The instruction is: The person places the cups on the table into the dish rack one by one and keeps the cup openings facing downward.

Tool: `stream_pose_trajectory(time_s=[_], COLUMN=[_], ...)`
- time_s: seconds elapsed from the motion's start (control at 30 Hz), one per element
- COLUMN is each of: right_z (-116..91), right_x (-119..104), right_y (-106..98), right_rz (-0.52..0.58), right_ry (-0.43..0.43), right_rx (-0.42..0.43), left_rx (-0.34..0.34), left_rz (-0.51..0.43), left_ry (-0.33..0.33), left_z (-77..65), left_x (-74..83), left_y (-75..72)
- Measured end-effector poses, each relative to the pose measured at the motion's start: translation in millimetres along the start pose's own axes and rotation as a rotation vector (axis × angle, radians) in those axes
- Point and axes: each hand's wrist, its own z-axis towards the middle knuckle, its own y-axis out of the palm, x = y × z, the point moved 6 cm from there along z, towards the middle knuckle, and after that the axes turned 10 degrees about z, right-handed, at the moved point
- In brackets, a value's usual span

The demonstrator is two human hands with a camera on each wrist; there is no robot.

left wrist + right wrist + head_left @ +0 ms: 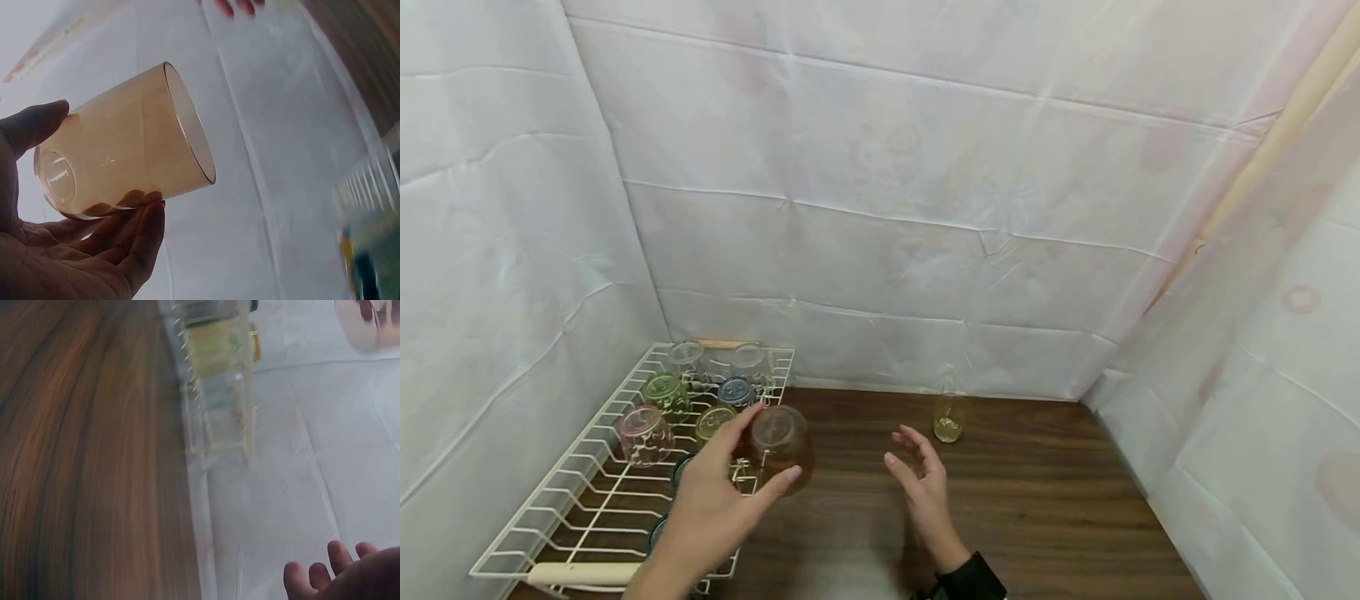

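Observation:
An amber-tinted clear tumbler [782,450] is gripped in my left hand [707,500], base up, beside the right edge of the rack. In the left wrist view the thumb presses one side of the tumbler [125,137] and the fingers curl along the other. My right hand [921,492] is held over the table with relaxed fingers and nothing in them. A yellowish tumbler [949,421] stands on the table just beyond that hand, apart from it. The right wrist view catches part of the hand [344,575] low at the right.
A white wire rack [598,517] on the left bears several upturned tumblers, among them a pink one [645,435], a green one [666,396] and a blue one [737,392]. The brown wooden table [1037,500] ends at white cloth walls [887,208] behind and at both sides.

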Motion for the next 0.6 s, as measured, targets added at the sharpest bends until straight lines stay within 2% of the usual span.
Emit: stream_pose_trajectory(time_s=[0.13, 0.27, 0.4, 0.5, 0.6], right_z=[6, 13, 17, 18, 18], right_x=[4, 6, 9, 12, 16], right_y=[-14, -27, -39, -46, -51], right_rz=[-0.153, -0.268, -0.293, -0.304, -0.311], right_ry=[-0.042, -0.066, -0.052, -0.039, -0.048], right_rx=[0.042, 0.075, 0.105, 0.128, 0.147], left_rx=[0.031, 0.029, 0.019, 0.011, -0.045], left_rz=[0.081, 0.160, 0.205, 0.236, 0.286], left_ry=[-0.053, -0.154, -0.275, -0.326, -0.355], left_z=[-4.6, -10.7, -18.2, -19.6, -17.9], left_x=[-26.3, -66.6, -107.7, -130.5, -149.0], left_y=[-24.8, -45.9, -62.7, -71.7, -76.1])
